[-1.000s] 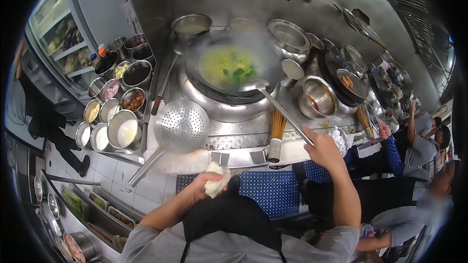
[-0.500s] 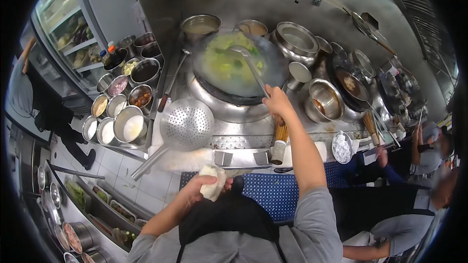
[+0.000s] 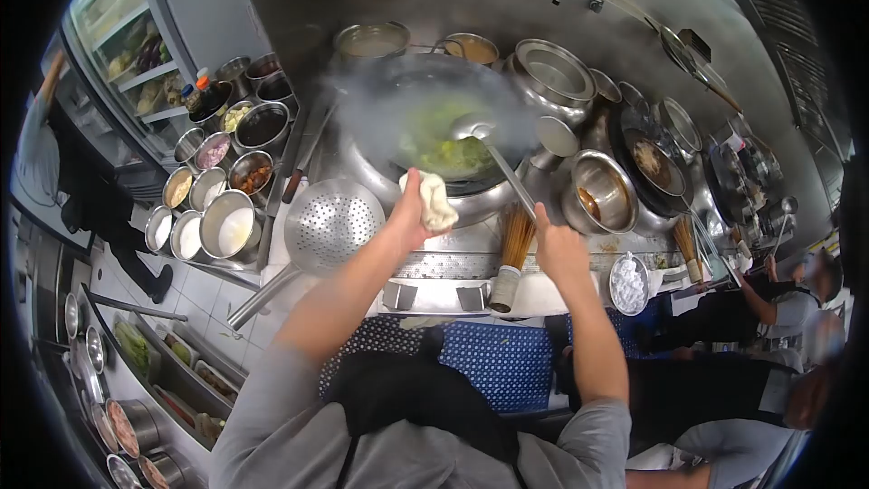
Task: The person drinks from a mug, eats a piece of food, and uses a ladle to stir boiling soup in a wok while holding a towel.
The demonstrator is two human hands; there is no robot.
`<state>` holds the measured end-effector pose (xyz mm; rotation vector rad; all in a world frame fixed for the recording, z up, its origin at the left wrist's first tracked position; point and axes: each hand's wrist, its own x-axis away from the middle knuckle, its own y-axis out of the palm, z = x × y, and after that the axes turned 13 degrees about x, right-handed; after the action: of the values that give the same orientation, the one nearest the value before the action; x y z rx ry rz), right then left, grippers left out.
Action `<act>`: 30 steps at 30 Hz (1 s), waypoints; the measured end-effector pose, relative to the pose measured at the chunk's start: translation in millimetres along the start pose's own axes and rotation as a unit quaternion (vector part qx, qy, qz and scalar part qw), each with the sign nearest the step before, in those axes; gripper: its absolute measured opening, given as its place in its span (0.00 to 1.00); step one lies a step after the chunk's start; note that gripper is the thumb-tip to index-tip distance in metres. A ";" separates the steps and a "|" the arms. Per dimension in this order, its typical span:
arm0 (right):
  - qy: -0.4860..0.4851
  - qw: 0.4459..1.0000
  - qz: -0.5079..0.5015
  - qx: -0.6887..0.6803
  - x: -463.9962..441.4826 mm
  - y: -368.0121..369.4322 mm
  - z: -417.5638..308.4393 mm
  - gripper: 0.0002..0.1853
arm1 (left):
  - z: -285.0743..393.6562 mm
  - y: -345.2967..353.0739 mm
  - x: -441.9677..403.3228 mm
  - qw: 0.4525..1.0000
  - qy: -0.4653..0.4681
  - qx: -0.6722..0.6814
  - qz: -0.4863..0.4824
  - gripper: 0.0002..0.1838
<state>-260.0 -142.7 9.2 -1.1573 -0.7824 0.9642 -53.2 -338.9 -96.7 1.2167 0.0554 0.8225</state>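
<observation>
My right hand (image 3: 561,249) is closed around the handle of a metal ladle (image 3: 510,174), whose bowl is in the steaming wok (image 3: 412,77) over green vegetables (image 3: 460,156). A folded white cloth (image 3: 438,203) is gripped in my left hand (image 3: 409,225), close to the near edge of the wok. Steam and the cloth hide whether it touches the rim. To the left of that hand lies a perforated strainer (image 3: 333,225) with its handle toward me. A bamboo brush (image 3: 515,249) sits just left of my right hand.
Steel containers of seasonings (image 3: 228,225) stand on the left. At right are a steel bowl with brown sauce (image 3: 602,192), a bowl of white stuff (image 3: 628,285) and a second wok (image 3: 654,163). Co-workers (image 3: 706,398) stand at right; another person (image 3: 100,190) is at far left.
My left hand has moved forward with the cloth, from near my body to the wok's near side. The ladle and my right hand have shifted toward me and right. The vegetables now sit nearer me.
</observation>
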 end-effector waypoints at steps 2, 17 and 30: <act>0.031 0.997 0.044 -0.061 16.7 15.8 -2.1 0.32 | 0.2 42.5 -8.4 0.991 -0.007 -0.026 0.128 0.28; 0.172 0.751 0.036 -0.637 133.9 60.2 -70.6 0.34 | -7.2 11.0 -84.4 0.975 0.042 0.087 0.201 0.11; 0.183 0.737 0.074 -0.646 161.4 27.1 -80.1 0.34 | -34.7 36.5 4.8 0.983 -0.002 0.148 0.109 0.06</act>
<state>-130.0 -22.2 -32.7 -2.5538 -1.0435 0.1301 -84.8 -304.5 -77.5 1.5233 0.0427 1.0298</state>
